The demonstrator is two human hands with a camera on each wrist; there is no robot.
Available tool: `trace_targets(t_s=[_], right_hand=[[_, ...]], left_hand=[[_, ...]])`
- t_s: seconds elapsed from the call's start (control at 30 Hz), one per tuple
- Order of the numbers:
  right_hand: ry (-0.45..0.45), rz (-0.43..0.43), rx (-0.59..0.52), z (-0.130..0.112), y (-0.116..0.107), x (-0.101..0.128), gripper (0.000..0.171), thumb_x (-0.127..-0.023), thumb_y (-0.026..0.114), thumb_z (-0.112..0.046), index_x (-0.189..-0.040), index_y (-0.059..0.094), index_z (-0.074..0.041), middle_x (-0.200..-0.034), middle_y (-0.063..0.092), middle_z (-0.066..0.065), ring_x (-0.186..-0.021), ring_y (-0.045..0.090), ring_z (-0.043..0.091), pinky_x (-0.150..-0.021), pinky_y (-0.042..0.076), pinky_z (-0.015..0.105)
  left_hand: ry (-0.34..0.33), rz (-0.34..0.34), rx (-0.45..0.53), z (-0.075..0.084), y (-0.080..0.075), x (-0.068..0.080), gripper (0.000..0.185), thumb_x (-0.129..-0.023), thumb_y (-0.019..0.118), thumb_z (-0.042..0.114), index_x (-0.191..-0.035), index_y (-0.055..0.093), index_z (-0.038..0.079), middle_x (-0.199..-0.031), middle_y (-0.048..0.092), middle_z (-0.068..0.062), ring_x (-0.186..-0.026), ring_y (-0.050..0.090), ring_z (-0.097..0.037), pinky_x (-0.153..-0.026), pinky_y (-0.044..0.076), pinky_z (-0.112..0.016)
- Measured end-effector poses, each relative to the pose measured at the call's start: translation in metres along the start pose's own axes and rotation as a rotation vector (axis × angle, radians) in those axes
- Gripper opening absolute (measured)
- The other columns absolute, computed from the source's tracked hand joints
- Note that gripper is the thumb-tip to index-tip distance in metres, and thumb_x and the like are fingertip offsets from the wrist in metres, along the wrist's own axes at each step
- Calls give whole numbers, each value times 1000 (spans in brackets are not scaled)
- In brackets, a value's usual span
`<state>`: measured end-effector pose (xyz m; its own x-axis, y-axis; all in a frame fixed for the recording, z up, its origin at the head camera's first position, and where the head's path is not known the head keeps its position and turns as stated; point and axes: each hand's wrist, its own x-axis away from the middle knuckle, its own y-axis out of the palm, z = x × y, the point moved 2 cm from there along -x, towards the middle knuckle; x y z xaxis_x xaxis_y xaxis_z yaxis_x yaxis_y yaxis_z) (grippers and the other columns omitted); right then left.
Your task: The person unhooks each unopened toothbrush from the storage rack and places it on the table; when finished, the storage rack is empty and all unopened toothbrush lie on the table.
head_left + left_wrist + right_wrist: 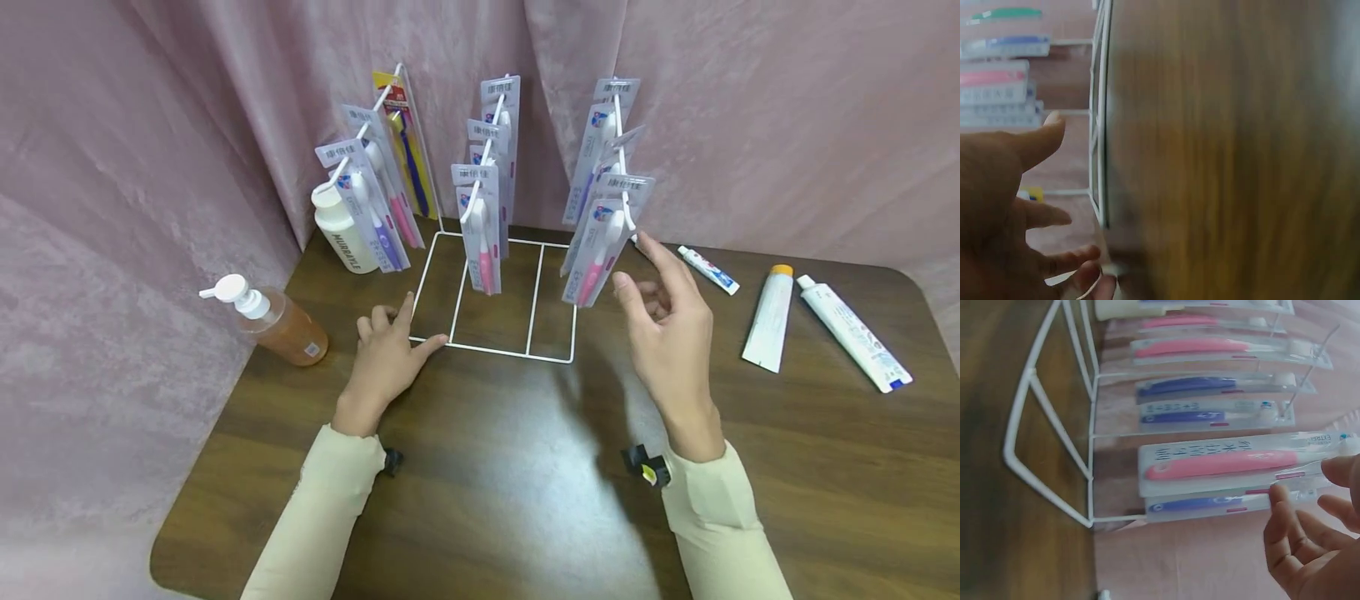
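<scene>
**Two hands at the white toothbrush rack**

Pink curtain closes the back and the sides, and a dark wooden table (pixel 480 483) carries everything that I see from the head camera.

My left hand (pixel 386 354) lies flat on the table with the fingers spread, and it holds nothing. Its thumb touches the front left corner of the white wire rack (pixel 495 348). My right hand (pixel 667 321) is lifted above the table, fingers loosely bent, and it also holds nothing. Its fingertips are just beside the front pink toothbrush pack (pixel 596 250), which hangs on the right hook of the rack.

The right wrist camera shows this more near: the fingertips (pixel 1280 495) are at the edge of this pink pack (pixel 1235 464), and I cannot tell if they touch it. A blue pack (pixel 1210 504) hangs directly behind it, which the head view does not show clearly. The left wrist view is blurred; I only recognise my hand (pixel 1004 206) beside the rack's white wire (pixel 1102 156).

Further out, the middle and left hooks carry more toothbrush packs. A white bottle (pixel 341 229) stands by the left hook, and a pump bottle (pixel 273 321) lies on its side near the left edge. Three toothpaste tubes (pixel 772 321) lie well apart to the right.
</scene>
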<state>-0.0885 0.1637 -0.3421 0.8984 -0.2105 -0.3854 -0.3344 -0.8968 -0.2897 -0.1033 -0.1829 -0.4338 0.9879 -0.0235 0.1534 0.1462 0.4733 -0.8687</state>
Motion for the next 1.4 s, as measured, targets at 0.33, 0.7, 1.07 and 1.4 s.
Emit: trace_targets(t_s=[0.33,0.7,1.07,1.4], right_hand=[[60,37,-258,-5,9,-19,40,-106,73,6,-146,73,8,-128,78,-3,-72,72,-5,-65,53,11],[40,80,-272,-7,17,-22,20,-107,73,3,-115,75,20,-85,71,-19,-64,62,-3,-64,53,14],[18,152,-219,-13,4,-22,20,-107,78,-3,-113,80,15,-82,72,-22,-61,61,-5,-57,42,13],[190,132,-168,15,-9,-24,19,-108,76,-8,-111,83,9,-72,69,-21,-56,60,-3,-58,50,13]], left_hand=[[-31,-98,-54,-10,2,-9,98,-107,78,54,-182,32,12,-156,40,-26,-125,35,-45,-102,46,-58],[-53,-113,-70,-13,1,-13,93,-107,78,54,-181,35,18,-145,39,-20,-118,32,-40,-96,42,-52],[-57,-104,-63,-13,-1,-15,94,-106,80,52,-181,35,18,-145,40,-20,-119,34,-40,-93,45,-51],[-60,-101,-64,-12,-5,-18,93,-107,79,52,-182,34,19,-149,40,-22,-120,35,-41,-97,43,-54]])
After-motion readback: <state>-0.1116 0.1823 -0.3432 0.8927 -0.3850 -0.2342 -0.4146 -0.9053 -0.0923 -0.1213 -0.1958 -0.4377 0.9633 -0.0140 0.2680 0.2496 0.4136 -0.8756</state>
